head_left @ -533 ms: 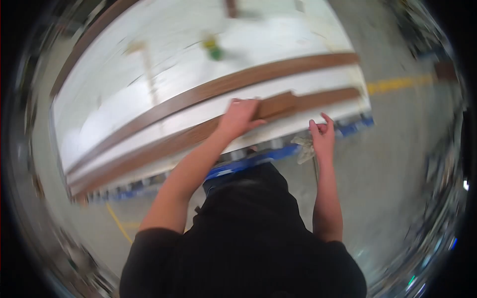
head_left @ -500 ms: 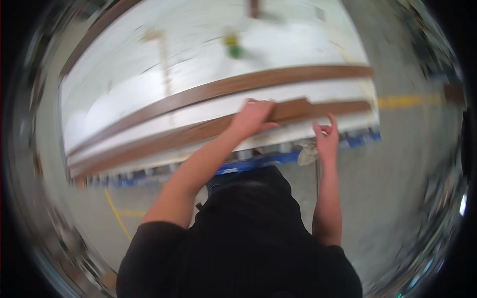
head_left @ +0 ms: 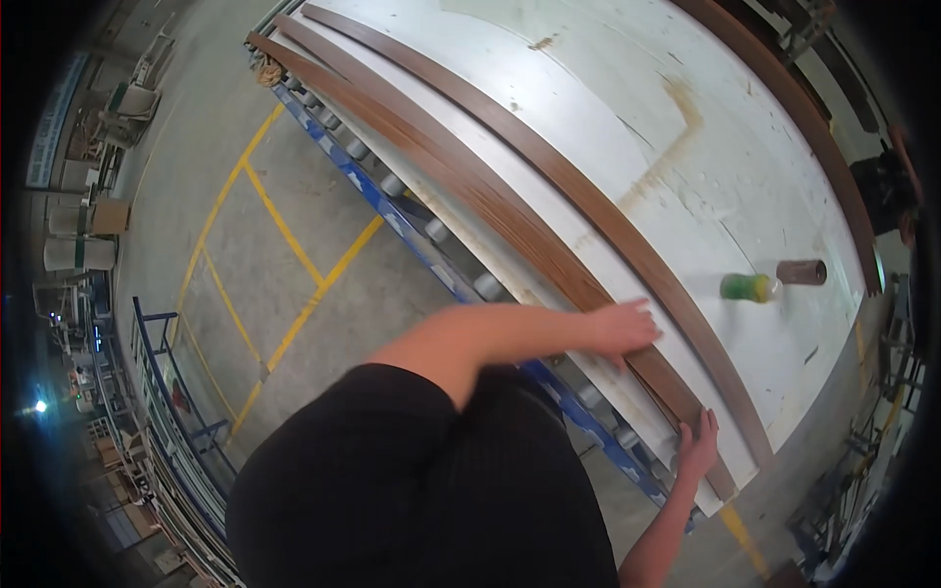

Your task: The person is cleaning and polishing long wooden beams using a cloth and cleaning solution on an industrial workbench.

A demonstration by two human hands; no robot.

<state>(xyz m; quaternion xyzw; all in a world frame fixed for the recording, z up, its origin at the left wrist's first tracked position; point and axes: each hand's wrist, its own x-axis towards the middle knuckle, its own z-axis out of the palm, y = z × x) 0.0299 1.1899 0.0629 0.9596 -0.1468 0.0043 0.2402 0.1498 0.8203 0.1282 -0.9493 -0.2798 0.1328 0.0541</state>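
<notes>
Two long brown wood-grain strips lie stacked along the near side of a white-topped table, the upper strip [head_left: 490, 206] partly covering the lower strip [head_left: 730, 480]. My left hand [head_left: 622, 329] reaches across the stack, its fingers curled over the upper strip. At the stack's near right end, my right hand [head_left: 698, 449] closes on the strip's edge, thumb and fingers on either side. A separate brown strip [head_left: 588, 211] lies parallel, a little farther in, apart from both hands.
On the white tabletop [head_left: 774, 382] stand a green-and-yellow bottle [head_left: 745, 287] and a brown cylinder [head_left: 802, 272]. Another brown strip [head_left: 823, 157] runs along the far edge. Beneath the near edge is a blue roller frame [head_left: 421, 240]. A dark blue metal rack [head_left: 162, 363] stands at left.
The view has swung round, so the table now runs diagonally. My right hand has come from beside the table edge onto the strip's end. My left hand stays at the stack.
</notes>
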